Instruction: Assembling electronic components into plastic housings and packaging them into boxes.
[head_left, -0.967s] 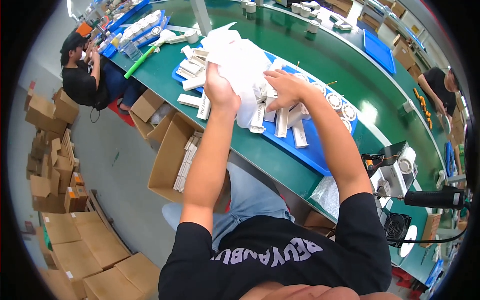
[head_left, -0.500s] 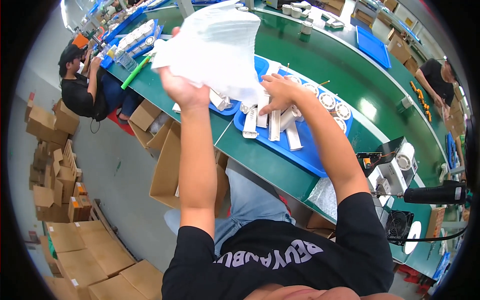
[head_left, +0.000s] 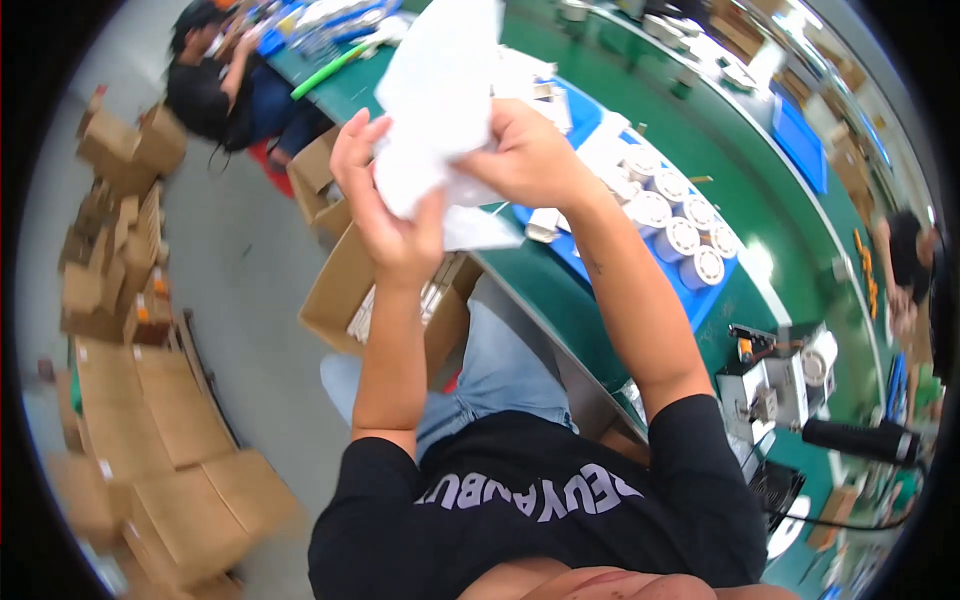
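A thin white sheet (head_left: 440, 75), soft like foam or plastic wrap, is bunched in front of me over the table edge, its lower end blurred. My left hand (head_left: 395, 225) has its fingers and thumb around the lower left part of it. Pinching its right side is my right hand (head_left: 530, 160). Whether something lies inside the folds is hidden. Just right of my hands, a blue tray (head_left: 575, 262) holds several white cylindrical parts (head_left: 650, 212) with round slotted ends and some white rectangular pieces (head_left: 543, 225).
Below my hands an open cardboard box (head_left: 330, 295) contains white pieces. A green table (head_left: 520, 290) runs diagonally, with a conveyor (head_left: 560, 60) behind. On the right stand a device (head_left: 790, 375) and a black handheld tool (head_left: 860, 440). Co-workers (head_left: 215, 90) sit left and stand right; cartons (head_left: 150, 400) cover the left floor.
My right hand has left the white pieces in the tray and now grips the sheet. Both hands have come closer together, the sheet bunching between them. The whole view has shifted.
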